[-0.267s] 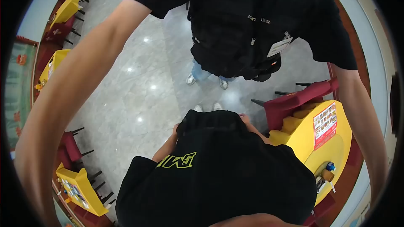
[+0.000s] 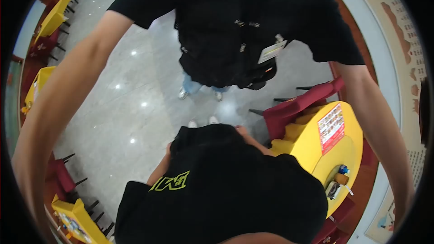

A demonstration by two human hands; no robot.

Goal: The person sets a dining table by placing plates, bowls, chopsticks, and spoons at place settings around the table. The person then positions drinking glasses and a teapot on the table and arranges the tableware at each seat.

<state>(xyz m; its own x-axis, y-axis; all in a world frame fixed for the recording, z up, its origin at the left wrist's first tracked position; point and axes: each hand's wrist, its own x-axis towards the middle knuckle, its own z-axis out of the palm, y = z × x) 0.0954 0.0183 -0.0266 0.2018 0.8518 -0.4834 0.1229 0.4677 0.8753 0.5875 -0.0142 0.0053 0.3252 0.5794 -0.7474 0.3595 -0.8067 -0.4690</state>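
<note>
Centrally, the black shirt (image 2: 226,183) lies between left fingers (image 2: 169,147) and right fingers (image 2: 240,129).

This looks like a restaurant's dining room: the yellow table (image 2: 349,148) at the right bears a red-and-white sheet (image 2: 332,127) of small pictures, seemingly a menu of dishes, with a cluster of small tabletop items (image 2: 341,180) below it. Maroon chairs (image 2: 298,108) stand against it, and more yellow tables (image 2: 54,16) run down the left edge. The floor (image 2: 117,126) is glossy grey, and a beige wall panel (image 2: 398,27) with printed characters curves along the far right
</note>
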